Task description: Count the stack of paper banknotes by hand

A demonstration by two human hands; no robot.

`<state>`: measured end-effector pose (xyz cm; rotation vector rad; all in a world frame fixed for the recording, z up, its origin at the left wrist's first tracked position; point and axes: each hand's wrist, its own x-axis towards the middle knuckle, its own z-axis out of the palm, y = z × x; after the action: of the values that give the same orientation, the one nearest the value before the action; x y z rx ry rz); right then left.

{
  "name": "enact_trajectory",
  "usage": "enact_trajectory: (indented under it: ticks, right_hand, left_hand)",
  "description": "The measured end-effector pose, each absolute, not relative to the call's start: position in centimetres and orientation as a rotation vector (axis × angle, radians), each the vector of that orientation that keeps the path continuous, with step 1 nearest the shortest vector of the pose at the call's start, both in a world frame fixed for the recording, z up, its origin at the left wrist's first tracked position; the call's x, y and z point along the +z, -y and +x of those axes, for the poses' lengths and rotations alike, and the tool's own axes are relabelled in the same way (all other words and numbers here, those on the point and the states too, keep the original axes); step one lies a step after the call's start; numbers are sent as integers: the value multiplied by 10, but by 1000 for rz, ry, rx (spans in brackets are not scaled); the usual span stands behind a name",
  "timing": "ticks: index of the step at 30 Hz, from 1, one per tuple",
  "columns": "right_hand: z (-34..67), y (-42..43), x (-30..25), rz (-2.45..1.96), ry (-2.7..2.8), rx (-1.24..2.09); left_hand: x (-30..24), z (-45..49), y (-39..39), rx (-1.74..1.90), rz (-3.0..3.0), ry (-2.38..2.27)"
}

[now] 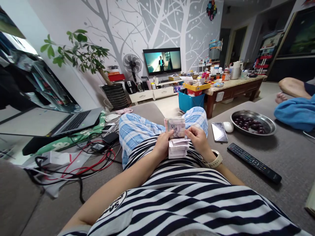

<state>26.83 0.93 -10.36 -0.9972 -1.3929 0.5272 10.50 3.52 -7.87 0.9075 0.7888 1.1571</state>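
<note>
A thick stack of banknotes (pixel 176 137) stands in front of my striped shirt, above my lap. My left hand (pixel 162 144) is closed round the left side of the stack, thumb on the top notes. My right hand (pixel 198 139), with a pale watch at the wrist, pinches the right edge of the notes, which are folded over at the top. Both hands grip the same stack. My knees in blue checked trousers rise just behind it.
On the grey sofa to my right lie a phone (pixel 219 131), a white mouse (pixel 228 127), a metal bowl of dark fruit (pixel 253 123) and a black remote (pixel 254 162). A laptop (pixel 76 121) and tangled cables (pixel 81 160) lie left. Another person's bare leg (pixel 292 87) shows far right.
</note>
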Motion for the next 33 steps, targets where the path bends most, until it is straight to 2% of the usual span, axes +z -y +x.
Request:
enact_trajectory:
  ticks: [22, 27, 33]
  right_hand:
    - [256, -15, -106, -1047, 1193, 437]
    - [256, -8, -105, -1002, 1244, 353]
    - [258, -4, -106, -913, 1332, 410]
  left_hand:
    - [-87, 101, -47, 1134, 857, -758]
    - [-88, 105, -55, 1158, 755, -759]
    - [-77, 106, -47, 1174, 812, -786]
